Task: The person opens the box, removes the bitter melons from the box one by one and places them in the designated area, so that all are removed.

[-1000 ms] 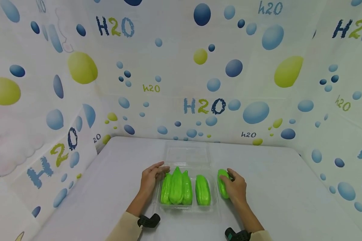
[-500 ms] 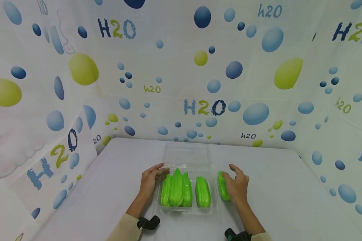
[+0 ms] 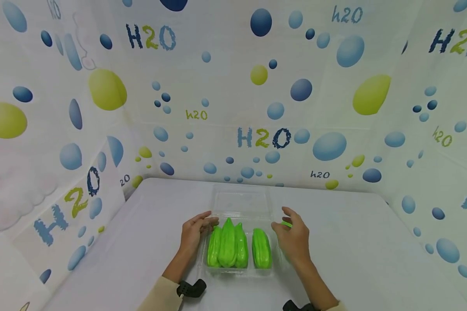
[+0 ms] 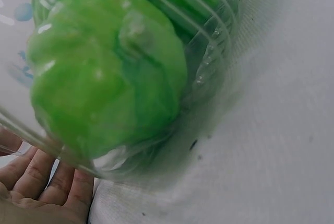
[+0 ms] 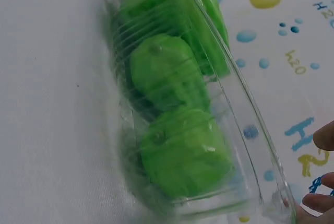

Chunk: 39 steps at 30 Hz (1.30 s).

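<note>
A clear plastic clamshell box [image 3: 243, 270] stands on the table with its lid [image 3: 241, 202] lying back. Several glossy green ridged vegetables [image 3: 228, 246] lie in its left part, and one lone vegetable [image 3: 261, 248] lies on the right. My left hand [image 3: 194, 231] rests along the left wall, fingers [image 4: 39, 174] extended beside the plastic in the left wrist view. Beside the right wall is my right hand [image 3: 293, 237], with thumb and fingers apart and fingertips near the rim. Behind it peeks a sliver of another green vegetable [image 3: 286, 223], mostly hidden by the hand.
A white cloth covers the table [image 3: 151, 203], whose back edge meets a printed curtain [image 3: 233, 86] with blue and yellow-green drops. The lid occupies the space behind the box. Curtain also hangs on both sides.
My right hand loosens its hold on the outer green vegetable and shifts left over it to the right side of the box. The left hand stays at the left wall.
</note>
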{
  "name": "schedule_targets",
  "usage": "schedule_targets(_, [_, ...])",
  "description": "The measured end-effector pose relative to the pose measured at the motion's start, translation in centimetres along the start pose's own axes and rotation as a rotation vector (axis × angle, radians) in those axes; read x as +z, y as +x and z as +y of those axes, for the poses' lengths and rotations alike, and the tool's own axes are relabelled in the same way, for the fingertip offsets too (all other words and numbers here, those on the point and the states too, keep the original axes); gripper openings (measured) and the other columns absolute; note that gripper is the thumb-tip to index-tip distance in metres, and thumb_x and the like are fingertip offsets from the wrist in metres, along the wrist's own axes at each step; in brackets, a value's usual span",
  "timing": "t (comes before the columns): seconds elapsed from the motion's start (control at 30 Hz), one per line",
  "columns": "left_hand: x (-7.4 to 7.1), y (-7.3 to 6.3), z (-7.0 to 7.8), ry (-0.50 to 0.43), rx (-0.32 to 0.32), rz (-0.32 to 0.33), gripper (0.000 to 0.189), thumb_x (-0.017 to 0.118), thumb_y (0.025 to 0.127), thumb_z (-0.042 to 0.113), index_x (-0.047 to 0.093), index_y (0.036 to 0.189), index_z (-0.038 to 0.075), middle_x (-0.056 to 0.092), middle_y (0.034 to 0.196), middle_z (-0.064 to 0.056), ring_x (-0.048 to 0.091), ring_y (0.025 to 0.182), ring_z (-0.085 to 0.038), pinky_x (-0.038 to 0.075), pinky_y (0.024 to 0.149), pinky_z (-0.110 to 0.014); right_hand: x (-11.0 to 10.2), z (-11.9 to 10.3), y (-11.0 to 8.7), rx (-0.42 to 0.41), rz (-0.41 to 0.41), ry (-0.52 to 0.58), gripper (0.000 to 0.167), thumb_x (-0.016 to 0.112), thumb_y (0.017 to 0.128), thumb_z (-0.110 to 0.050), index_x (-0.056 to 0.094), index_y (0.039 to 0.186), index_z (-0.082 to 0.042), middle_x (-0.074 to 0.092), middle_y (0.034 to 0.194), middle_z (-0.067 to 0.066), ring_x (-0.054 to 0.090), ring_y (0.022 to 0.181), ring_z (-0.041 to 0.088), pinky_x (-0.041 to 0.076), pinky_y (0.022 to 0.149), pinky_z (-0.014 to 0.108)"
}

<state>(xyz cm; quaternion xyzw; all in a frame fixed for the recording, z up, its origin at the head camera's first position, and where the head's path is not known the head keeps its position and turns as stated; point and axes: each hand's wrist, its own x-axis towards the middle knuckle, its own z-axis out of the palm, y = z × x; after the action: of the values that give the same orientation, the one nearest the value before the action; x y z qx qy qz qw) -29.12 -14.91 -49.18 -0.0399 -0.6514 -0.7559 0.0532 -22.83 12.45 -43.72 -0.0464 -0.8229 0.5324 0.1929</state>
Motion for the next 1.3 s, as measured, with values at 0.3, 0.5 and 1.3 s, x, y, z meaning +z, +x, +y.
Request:
schedule_targets(0.3, [-0.1, 0.1, -0.2, -0.007, 0.001, 0.003, 0.037, 0.046, 0.103, 0.005, 0.057, 0.137, -0.008, 0.072, 0.118, -0.022, 0.073, 0.105, -0.023, 0.057, 0.086, -0.023, 2.3, -0.6, -1.8, -0.122, -0.116, -0.093, 0.056, 0.068, 0.088, -0.008, 0.054, 0.141, 0.001, 0.057, 0.142, 0.020, 0.057, 0.128, 0.042, 0.052, 0.100, 0.051])
schedule_targets(0.5, [-0.1, 0.2, -0.3, -0.002, 0.012, -0.003, 0.037, 0.046, 0.104, 0.005, 0.057, 0.137, -0.008, 0.071, 0.118, -0.023, 0.072, 0.106, -0.024, 0.057, 0.086, -0.023, 3.6, -0.5, -2.4, -0.110, -0.161, -0.190, 0.059, 0.067, 0.088, -0.010, 0.051, 0.144, 0.000, 0.053, 0.147, 0.019, 0.049, 0.137, 0.039, 0.042, 0.110, 0.058])
schedule_targets(1.3, [-0.1, 0.1, -0.3, 0.002, 0.009, -0.005, 0.038, 0.044, 0.104, 0.004, 0.056, 0.137, -0.009, 0.072, 0.118, -0.023, 0.073, 0.103, -0.018, 0.057, 0.085, -0.021, 5.0, -0.9, -3.6, -0.089, -0.318, -0.408, 0.065, 0.064, 0.090, -0.005, 0.040, 0.147, 0.011, 0.044, 0.148, 0.033, 0.044, 0.136, 0.051, 0.039, 0.110, 0.062])
